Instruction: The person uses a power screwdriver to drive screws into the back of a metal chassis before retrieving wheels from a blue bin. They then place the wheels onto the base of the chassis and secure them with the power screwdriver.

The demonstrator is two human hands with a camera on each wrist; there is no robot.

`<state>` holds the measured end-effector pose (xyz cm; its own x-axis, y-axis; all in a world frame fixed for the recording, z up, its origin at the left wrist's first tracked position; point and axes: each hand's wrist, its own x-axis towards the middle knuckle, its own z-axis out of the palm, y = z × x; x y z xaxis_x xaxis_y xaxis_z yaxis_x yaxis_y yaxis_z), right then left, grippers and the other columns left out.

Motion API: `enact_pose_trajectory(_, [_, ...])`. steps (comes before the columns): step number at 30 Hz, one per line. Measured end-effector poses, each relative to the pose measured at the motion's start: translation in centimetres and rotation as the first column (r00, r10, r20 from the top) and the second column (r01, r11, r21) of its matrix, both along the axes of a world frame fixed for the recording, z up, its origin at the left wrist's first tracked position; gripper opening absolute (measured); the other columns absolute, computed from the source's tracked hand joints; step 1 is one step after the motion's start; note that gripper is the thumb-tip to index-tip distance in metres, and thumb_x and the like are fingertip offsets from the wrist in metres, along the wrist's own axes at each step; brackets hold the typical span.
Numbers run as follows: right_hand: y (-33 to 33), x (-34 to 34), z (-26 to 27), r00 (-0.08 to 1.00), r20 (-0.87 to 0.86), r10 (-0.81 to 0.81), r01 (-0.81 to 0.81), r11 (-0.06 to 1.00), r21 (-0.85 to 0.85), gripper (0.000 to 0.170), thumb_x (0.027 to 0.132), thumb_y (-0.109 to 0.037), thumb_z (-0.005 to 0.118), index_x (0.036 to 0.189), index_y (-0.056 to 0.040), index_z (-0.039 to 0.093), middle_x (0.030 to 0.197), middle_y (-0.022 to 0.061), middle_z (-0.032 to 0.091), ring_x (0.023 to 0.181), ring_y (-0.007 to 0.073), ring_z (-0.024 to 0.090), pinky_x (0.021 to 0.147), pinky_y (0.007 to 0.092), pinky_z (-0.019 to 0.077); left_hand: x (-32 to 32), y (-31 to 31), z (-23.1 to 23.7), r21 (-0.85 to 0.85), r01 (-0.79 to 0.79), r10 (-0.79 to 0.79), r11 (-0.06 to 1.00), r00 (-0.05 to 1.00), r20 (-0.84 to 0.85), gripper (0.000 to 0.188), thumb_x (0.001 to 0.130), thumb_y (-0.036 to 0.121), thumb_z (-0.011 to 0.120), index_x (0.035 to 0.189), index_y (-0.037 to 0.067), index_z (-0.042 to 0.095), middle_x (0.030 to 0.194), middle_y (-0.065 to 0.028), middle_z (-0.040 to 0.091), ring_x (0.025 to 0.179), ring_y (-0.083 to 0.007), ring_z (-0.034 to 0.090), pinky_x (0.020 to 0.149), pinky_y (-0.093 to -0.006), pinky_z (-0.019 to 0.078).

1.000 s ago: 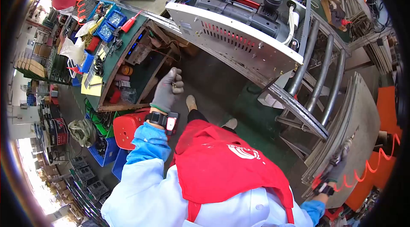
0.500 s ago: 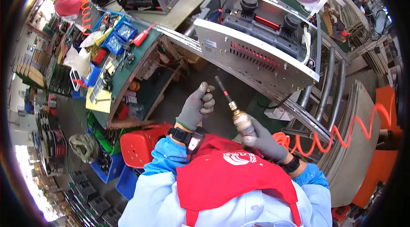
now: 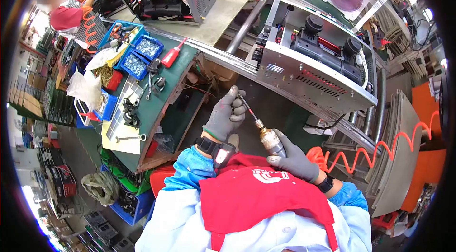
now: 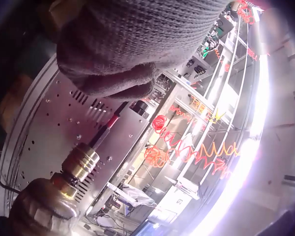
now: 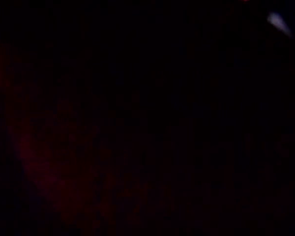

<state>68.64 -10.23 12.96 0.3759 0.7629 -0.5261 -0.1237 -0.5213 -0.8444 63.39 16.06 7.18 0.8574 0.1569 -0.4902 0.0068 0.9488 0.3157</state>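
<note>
My gloved right hand [image 3: 298,161] grips a pneumatic screwdriver [image 3: 271,142], with the thumb along its body. Its long bit [image 3: 249,109], banded in red, points up and left toward my left hand. The gloved left hand [image 3: 225,115] has its fingers curled, thumb against the index finger, around a small metal piece mostly hidden by the glove. The bit's tip is right at those fingertips. In the left wrist view, the screwdriver's brass-coloured collar [image 4: 80,161] shows below the curled glove [image 4: 132,49]. The right wrist view is almost wholly dark.
An open metal cabinet [image 3: 308,74] with a black motor unit stands on the rail frame ahead. To the left, a green bench [image 3: 164,88] carries blue bins of screws [image 3: 135,64], a red bottle [image 3: 172,55] and wrenches. An orange coiled hose [image 3: 375,150] stretches right, before stacked panels [image 3: 396,157].
My right hand has come from the far right to the front of my body with the screwdriver. The bit's tip has since met the left fingertips. The view has shifted toward the bench.
</note>
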Motion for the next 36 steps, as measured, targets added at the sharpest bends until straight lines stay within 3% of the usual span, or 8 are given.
enact_pose_trajectory(8, [2.4, -1.7, 0.6, 0.996, 0.083, -0.017, 0.022, 0.998, -0.057, 0.099, 0.084, -0.053, 0.070, 0.159, -0.0086, 0.023, 0.126, 0.0231, 0.063, 0.115, 0.0335, 0.064, 0.099, 0.0368, 0.0468, -0.5, 3.3, 0.6, 0.246, 0.132, -0.123, 0.960, 0.991, -0.052, 0.034, 0.102, 0.038, 0.058, 0.102, 0.004, 0.059, 0.063, 0.0075, 0.038, 0.049, -0.0028, 0.031, 0.040, -0.0179, 0.0246])
enact_pose_trajectory(14, [2.4, -0.5, -0.7, 0.997, -0.055, -0.045, 0.051, 0.994, 0.097, 0.093, 0.086, -0.046, 0.071, 0.157, -0.0062, 0.026, 0.129, 0.0148, 0.059, 0.103, 0.0260, 0.065, 0.095, 0.0360, 0.0489, -0.1, 4.6, -0.4, 0.564, 0.166, -0.245, 0.809, 0.967, 0.067, 0.038, 0.101, 0.039, 0.060, 0.107, 0.001, 0.059, 0.063, 0.0051, 0.039, 0.049, -0.0056, 0.033, 0.042, -0.0205, 0.0257])
enact_pose_trajectory(15, [2.5, 0.1, 0.0, 0.980, -0.195, -0.030, 0.060, 0.986, 0.153, 0.087, 0.087, -0.042, 0.070, 0.155, -0.0047, 0.029, 0.124, 0.0102, 0.057, 0.091, 0.0174, 0.062, 0.086, 0.0316, 0.0508, -0.2, 5.2, -0.7, 0.598, 0.141, -0.259, 0.789, 0.959, 0.115, 0.039, 0.101, 0.038, 0.060, 0.107, 0.000, 0.059, 0.063, 0.0046, 0.040, 0.049, -0.0062, 0.034, 0.042, -0.0210, 0.0258])
enact_pose_trajectory(17, [1.3, 0.5, -1.5, 0.714, -0.699, -0.030, 0.221, 0.958, 0.185, 0.077, 0.089, -0.036, 0.067, 0.151, -0.0049, 0.034, 0.100, 0.0090, 0.060, 0.075, 0.0135, 0.061, 0.068, 0.0268, 0.0511, -0.1, 5.6, -1.6, 0.479, 0.159, -0.289, 0.863, 0.934, 0.210, 0.036, 0.100, 0.036, 0.060, 0.109, 0.002, 0.059, 0.063, 0.0046, 0.037, 0.049, -0.0070, 0.033, 0.042, -0.0217, 0.0259])
enact_pose_trajectory(19, [0.9, 1.0, -2.8, 0.467, -0.884, -0.020, 0.323, 0.934, 0.150, 0.073, 0.089, -0.033, 0.066, 0.149, -0.0050, 0.035, 0.090, 0.0083, 0.059, 0.070, 0.0143, 0.061, 0.062, 0.0271, 0.0509, 0.4, 5.0, -2.2, 0.332, 0.151, -0.249, 0.931, 0.927, 0.279, 0.033, 0.101, 0.036, 0.059, 0.110, 0.005, 0.058, 0.063, 0.0048, 0.035, 0.050, -0.0062, 0.032, 0.042, -0.0213, 0.0257])
enact_pose_trajectory(21, [2.1, 0.5, -0.2, 0.499, -0.852, -0.160, 0.382, 0.923, 0.051, 0.071, 0.089, -0.031, 0.066, 0.147, -0.0048, 0.036, 0.085, 0.0078, 0.059, 0.066, 0.0154, 0.061, 0.059, 0.0281, 0.0510, 0.9, 3.9, -2.4, 0.253, 0.102, -0.155, 0.962, 0.967, 0.203, 0.030, 0.103, 0.035, 0.055, 0.110, 0.006, 0.056, 0.063, 0.0047, 0.036, 0.050, -0.0054, 0.033, 0.041, -0.0212, 0.0254])
enact_pose_trajectory(25, [3.9, 1.5, -0.5, 0.865, -0.486, -0.128, 0.189, 0.979, 0.078, 0.080, 0.086, -0.030, 0.068, 0.152, -0.0043, 0.031, 0.092, 0.0082, 0.061, 0.074, 0.0157, 0.063, 0.067, 0.0290, 0.0530, 0.5, 3.2, -1.6, 0.555, 0.088, -0.112, 0.827, 0.994, 0.009, 0.033, 0.106, 0.036, 0.048, 0.111, 0.004, 0.054, 0.062, 0.0038, 0.037, 0.050, -0.0061, 0.034, 0.041, -0.0221, 0.0264])
enact_pose_trajectory(36, [5.3, 1.9, -0.3, 0.851, -0.520, -0.079, 0.151, 0.984, 0.098, 0.087, 0.080, -0.035, 0.073, 0.151, -0.0026, 0.033, 0.106, 0.0070, 0.056, 0.079, 0.0158, 0.062, 0.072, 0.0304, 0.0527, -1.5, 5.1, -0.1, 0.610, 0.080, -0.140, 0.789, 0.989, 0.052, 0.049, 0.106, 0.045, 0.045, 0.129, 0.002, 0.052, 0.062, 0.0049, 0.034, 0.051, -0.0063, 0.035, 0.043, -0.0227, 0.0281])
